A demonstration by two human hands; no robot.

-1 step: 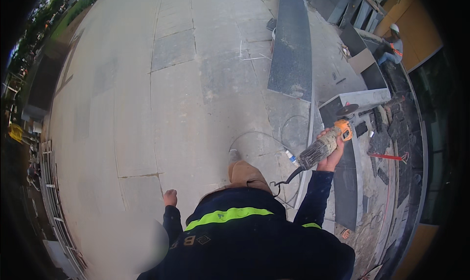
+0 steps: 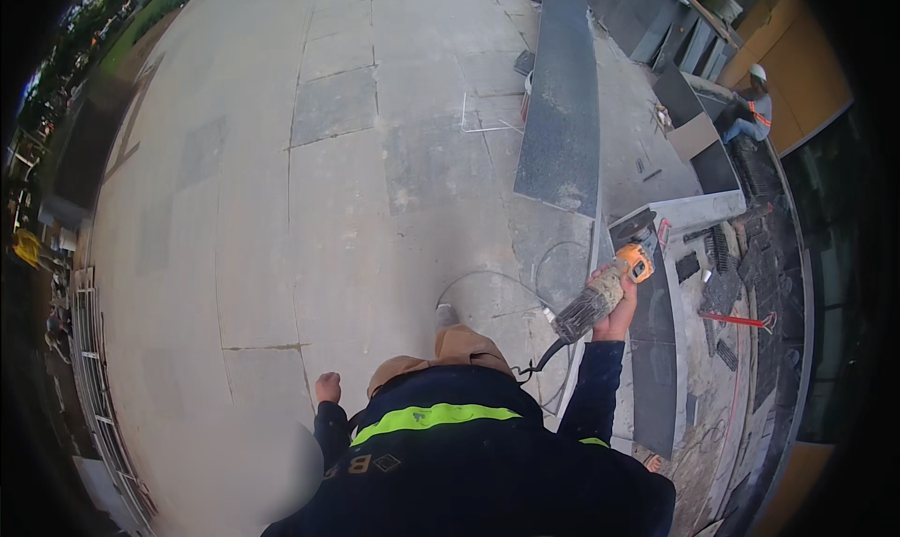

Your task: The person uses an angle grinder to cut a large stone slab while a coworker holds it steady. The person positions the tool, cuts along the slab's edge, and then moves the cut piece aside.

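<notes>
One angle grinder (image 2: 592, 304) held round its dusty body in the right hand (image 2: 619, 314), orange head and dark disc (image 2: 634, 226) pointing ahead. Left hand (image 2: 328, 387) narrow, fingers curled in, well apart from the tool and above pale paving (image 2: 356, 209). Behind the grinder, near the right forearm, a black cord (image 2: 548, 357). Ahead of and between both hands, a thin cable (image 2: 483, 273) looped over the paving, in the way of the boot (image 2: 446, 314). Just right of the right hand, a dark slab (image 2: 653, 354); cannot tell about contact with the disc. Beyond the grinder, a long grey slab (image 2: 560, 115). Farther right, a red bar (image 2: 736, 320) among dark pieces; ahead of those, a seated person in a white helmet (image 2: 757, 72). Far left of the left hand, a ladder-like metal frame (image 2: 91, 356).
</notes>
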